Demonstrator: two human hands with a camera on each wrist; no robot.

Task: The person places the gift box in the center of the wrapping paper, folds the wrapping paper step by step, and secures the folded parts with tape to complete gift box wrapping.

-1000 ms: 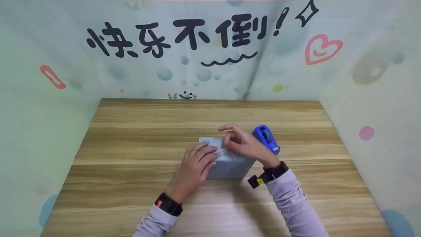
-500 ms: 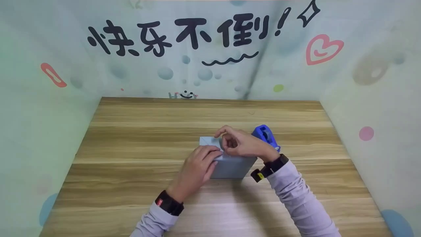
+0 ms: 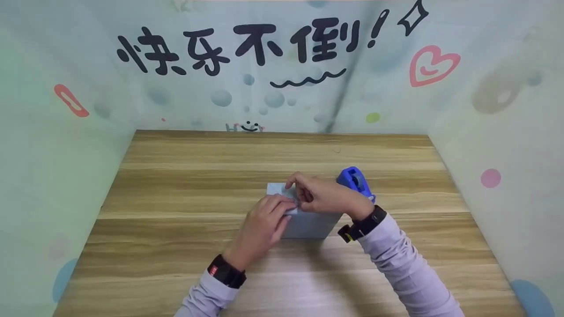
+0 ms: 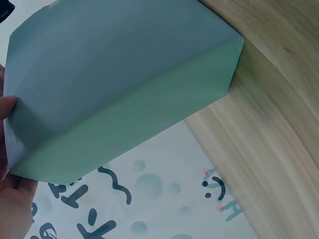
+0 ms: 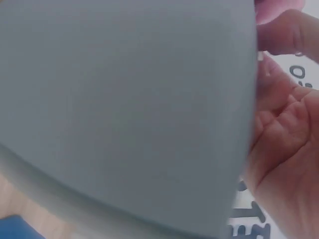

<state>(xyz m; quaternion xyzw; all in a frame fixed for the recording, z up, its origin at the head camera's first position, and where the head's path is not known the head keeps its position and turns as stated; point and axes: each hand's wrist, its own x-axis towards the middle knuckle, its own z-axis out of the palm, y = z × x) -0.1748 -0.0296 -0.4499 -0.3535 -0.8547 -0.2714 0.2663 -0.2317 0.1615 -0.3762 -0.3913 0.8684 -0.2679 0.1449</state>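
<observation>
A light blue paper-wrapped box (image 3: 308, 226) stands on the table, its folded end facing up in the head view. My left hand (image 3: 262, 220) holds it from the left, fingers over the top and thumb on the near face; the left wrist view shows the thumb (image 4: 7, 106) against the paper. My right hand (image 3: 328, 193) is bent over the right part of the top, its fingertips close beside the left ones. In the right wrist view its curled fingers (image 5: 286, 32) are partly behind the box, and I cannot tell what they pinch.
Just behind my right wrist a blue tape dispenser (image 3: 354, 180) stands on the wood-grain table (image 3: 176, 185). Printed cloth walls (image 3: 282, 101) enclose the table at the back and on both sides.
My right hand has moved slightly left and turned downward, its fingers curling in toward the box top. The left fingers have drawn together nearer the front edge.
</observation>
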